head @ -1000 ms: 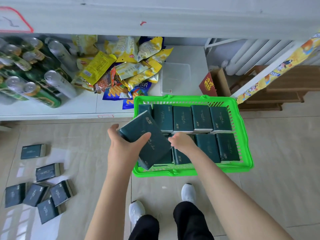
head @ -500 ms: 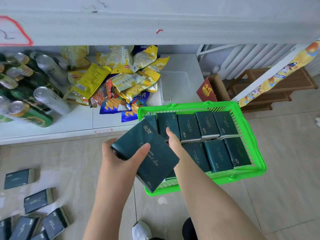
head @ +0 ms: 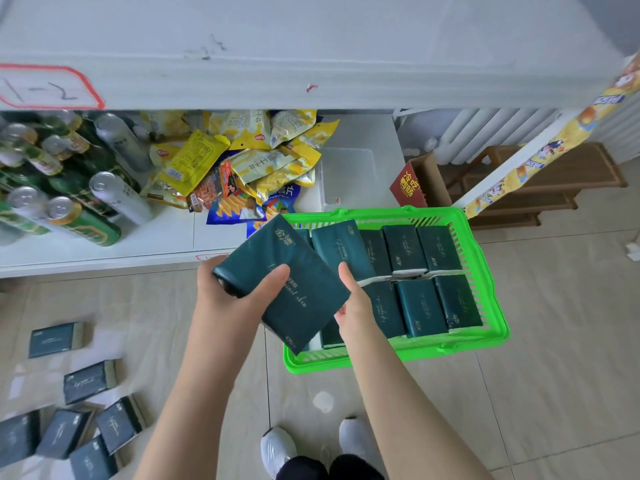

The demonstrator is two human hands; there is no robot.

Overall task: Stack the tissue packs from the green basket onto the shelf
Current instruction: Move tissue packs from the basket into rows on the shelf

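Left hand: the left hand (head: 232, 292) reaches forward from a bare forearm, thumb laid across the top face and fingers wrapped under the near-left end of the held tissue pack (head: 311, 284), gripping it
Right hand: the right hand (head: 353, 306) is against that pack's right edge, thumb pointing up and away, fingers curled mostly out of sight beneath; whether it grips this pack or the raised pack (head: 341, 249) just behind the thumb cannot be told
Held tissue pack: dark green, tilted, lifted between the two hands above the near-left corner of the green basket (head: 493, 306)
Green basket: on the floor (head: 554, 341), just in front of the lower shelf (head: 104, 252), right of both hands
Basket packs: the basket packs (head: 420, 308) lie flat in two rows, touching side by side, to the right of the right hand
Lower shelf: white; cans (head: 79, 216) lie at its left, snack bags (head: 242, 157) are heaped in the middle
Writing on held pack: gold Chinese characters near the far end; gold cursive along the face, partly under the left thumb, its last word apparently "skin"
Shelf label: a red-outlined label (head: 48, 88) on the upper shelf edge (head: 311, 81), handwritten "1-2"
Other writing: a red carton (head: 408, 185) beside the basket's far rim bears yellow Chinese characters
Floor: loose packs (head: 55, 339) of the same dark green lie scattered at left, well apart from the hands
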